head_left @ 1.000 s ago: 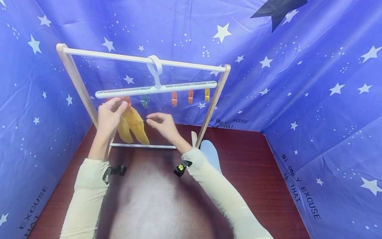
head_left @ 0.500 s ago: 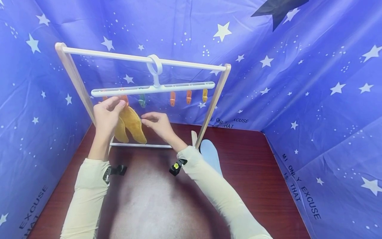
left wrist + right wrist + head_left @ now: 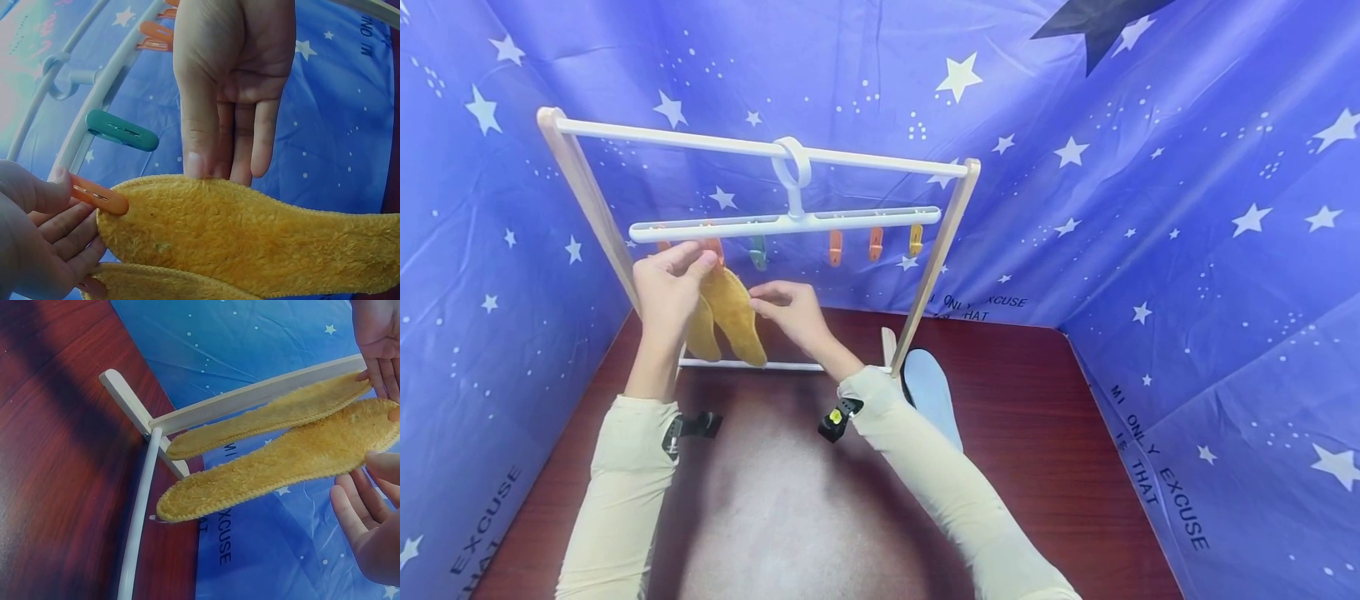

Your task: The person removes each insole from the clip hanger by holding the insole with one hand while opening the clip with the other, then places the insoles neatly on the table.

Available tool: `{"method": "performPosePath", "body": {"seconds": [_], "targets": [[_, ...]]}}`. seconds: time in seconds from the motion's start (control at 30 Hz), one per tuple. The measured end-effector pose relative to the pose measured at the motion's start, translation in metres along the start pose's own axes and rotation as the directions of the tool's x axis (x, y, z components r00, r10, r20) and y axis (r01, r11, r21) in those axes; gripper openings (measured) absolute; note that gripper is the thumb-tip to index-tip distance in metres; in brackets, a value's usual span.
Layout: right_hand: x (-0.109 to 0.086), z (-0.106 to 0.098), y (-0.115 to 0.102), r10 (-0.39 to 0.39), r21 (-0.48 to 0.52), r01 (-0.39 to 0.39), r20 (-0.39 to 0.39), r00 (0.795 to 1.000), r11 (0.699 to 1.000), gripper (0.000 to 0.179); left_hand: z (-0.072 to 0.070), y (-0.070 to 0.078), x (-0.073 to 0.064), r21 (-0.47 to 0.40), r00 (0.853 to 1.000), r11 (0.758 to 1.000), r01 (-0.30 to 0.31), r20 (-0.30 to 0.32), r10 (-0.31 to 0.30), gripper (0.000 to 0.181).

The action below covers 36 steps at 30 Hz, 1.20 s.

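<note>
Two fuzzy yellow insoles [image 3: 739, 321] hang under the left end of a white clip hanger [image 3: 730, 227]. My left hand [image 3: 664, 287] pinches an orange clip [image 3: 105, 197], which sits at the top end of the nearer insole. My right hand [image 3: 793, 315] pinches that insole's side edge, thumb in front and fingers behind, as the left wrist view shows. The second yellow insole [image 3: 269, 419] hangs just beyond, to the left; its top is hidden behind my left hand in the head view.
The hanger's ring hooks over the top bar [image 3: 662, 136] of a wooden rack. A green clip [image 3: 758, 250], two orange clips [image 3: 876, 243] and a yellow clip [image 3: 916, 239] hang along the hanger. Light blue sole-shaped pieces [image 3: 934, 396] lie by the rack's right foot on the red-brown table [image 3: 1022, 450].
My right hand has moved left onto the nearer insole's edge. The hanger and insoles have shifted slightly left, and my left hand has stayed at the orange clip.
</note>
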State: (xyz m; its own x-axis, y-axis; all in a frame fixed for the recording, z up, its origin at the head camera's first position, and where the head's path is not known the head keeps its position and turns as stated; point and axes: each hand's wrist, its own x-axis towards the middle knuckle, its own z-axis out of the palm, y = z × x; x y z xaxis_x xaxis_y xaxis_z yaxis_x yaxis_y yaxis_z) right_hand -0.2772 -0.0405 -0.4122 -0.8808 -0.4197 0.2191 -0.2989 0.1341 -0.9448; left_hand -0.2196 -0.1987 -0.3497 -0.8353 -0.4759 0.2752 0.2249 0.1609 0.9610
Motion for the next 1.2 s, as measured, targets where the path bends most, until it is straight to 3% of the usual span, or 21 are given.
{"method": "performPosePath", "body": {"seconds": [0.27,0.53,0.7,1.2], "targets": [[-0.0009,0.0026,-0.0023,0.027,0.003,-0.027,-0.049,0.998,1.0,0.02,0.0013,0.002,0.0007,0.043,1.0,0.999,-0.018,0.0,0.018,0.022],[-0.0007,0.0047,-0.0033,0.043,0.04,-0.04,-0.06,0.997,0.998,0.02,0.0009,0.0053,0.0036,0.045,0.997,0.996,0.076,-0.001,-0.076,0.027],[0.0002,0.0056,-0.0045,0.065,0.05,-0.062,-0.065,0.996,0.997,0.02,-0.0001,0.0059,0.0045,0.061,0.995,0.993,0.102,-0.002,-0.102,0.029],[0.0013,0.0058,-0.0025,0.093,0.057,-0.088,-0.077,0.993,0.994,0.018,0.003,0.0045,0.0049,0.067,0.998,0.996,0.06,-0.031,-0.058,0.027]]}}
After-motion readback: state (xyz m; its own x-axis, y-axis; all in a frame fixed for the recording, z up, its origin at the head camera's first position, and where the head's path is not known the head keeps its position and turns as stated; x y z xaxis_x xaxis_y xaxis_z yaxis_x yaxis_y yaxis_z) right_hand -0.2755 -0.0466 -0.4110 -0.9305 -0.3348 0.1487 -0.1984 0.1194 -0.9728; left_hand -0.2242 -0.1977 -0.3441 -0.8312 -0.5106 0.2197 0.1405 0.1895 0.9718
